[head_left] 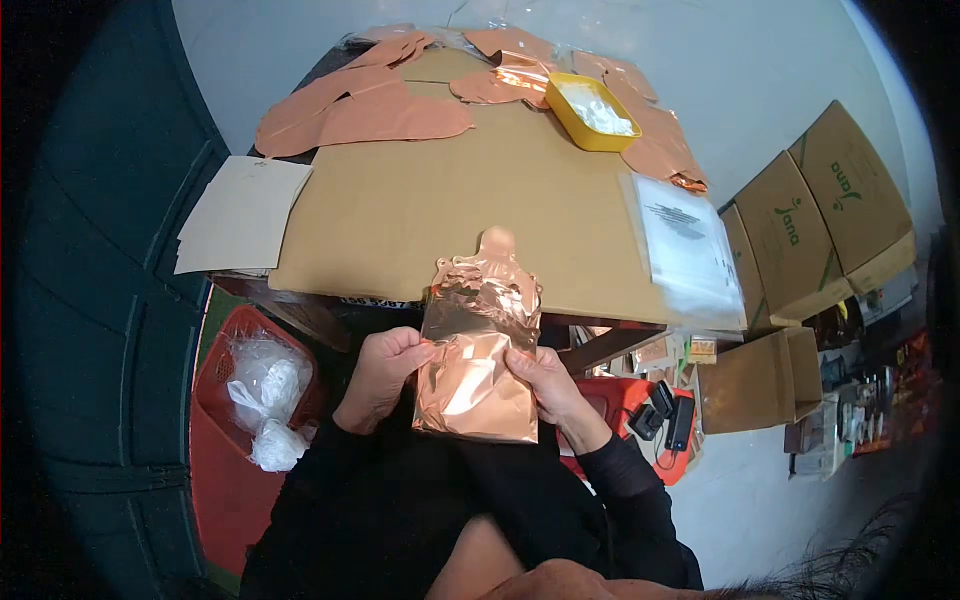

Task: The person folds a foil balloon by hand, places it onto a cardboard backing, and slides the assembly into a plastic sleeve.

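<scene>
A shiny rose-gold foil balloon (478, 345), flat and crinkled, is held over my lap at the table's near edge. My left hand (385, 372) grips its left edge with fingers curled. Along its right edge my right hand (550, 385) pinches the foil. The balloon's upper part reaches over the brown cardboard sheet (440, 200) that covers the table.
More flat rose-gold balloons (370, 105) lie across the table's far side, around a yellow tray (590, 110). Clear plastic bags with printed sheets (688, 250) lie at the right edge. A red basket (245, 400) with plastic sits at left; cardboard boxes (820, 215) stand at right.
</scene>
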Action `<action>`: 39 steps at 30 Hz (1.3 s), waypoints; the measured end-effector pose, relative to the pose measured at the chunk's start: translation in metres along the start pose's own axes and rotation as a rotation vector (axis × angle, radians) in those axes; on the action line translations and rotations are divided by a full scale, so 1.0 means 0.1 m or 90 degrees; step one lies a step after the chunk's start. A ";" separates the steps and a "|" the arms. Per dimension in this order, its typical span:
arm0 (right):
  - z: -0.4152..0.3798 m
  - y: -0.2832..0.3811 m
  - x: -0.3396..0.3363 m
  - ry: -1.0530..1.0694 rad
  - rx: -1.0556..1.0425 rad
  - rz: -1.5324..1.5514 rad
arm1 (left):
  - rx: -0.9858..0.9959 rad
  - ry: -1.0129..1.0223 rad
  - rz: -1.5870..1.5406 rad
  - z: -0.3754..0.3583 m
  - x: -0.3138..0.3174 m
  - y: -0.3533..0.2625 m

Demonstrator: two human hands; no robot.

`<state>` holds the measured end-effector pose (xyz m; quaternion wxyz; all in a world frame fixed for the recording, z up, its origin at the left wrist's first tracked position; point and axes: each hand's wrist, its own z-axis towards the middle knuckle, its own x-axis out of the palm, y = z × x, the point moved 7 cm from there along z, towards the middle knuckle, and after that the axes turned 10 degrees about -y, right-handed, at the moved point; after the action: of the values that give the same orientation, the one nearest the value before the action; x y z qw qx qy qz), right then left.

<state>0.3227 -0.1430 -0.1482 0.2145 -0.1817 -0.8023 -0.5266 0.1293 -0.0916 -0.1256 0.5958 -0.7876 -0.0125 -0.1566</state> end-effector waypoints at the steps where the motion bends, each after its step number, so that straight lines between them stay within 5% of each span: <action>1: 0.01 -0.01 -0.03 0.000 -0.005 -0.011 | 0.011 0.000 -0.005 -0.01 0.01 -0.03; 16: 0.13 -0.01 -0.11 -0.024 -0.027 -0.031 | -0.076 0.049 -0.051 0.08 0.02 0.09; 27: 0.12 -0.05 -0.01 -0.046 -0.036 0.039 | -0.026 0.013 -0.122 0.04 0.06 0.03; 33: 0.13 -0.08 -0.13 0.110 -0.170 0.041 | 0.013 -0.006 -0.161 0.02 0.01 0.00; 39: 0.08 0.03 -0.10 0.049 -0.151 -0.004 | 0.001 0.004 -0.143 0.01 0.00 0.05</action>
<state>0.3318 -0.1352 -0.1543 0.2205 -0.1827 -0.7263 -0.6249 0.1302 -0.0923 -0.1301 0.5751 -0.7802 -0.0992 -0.2251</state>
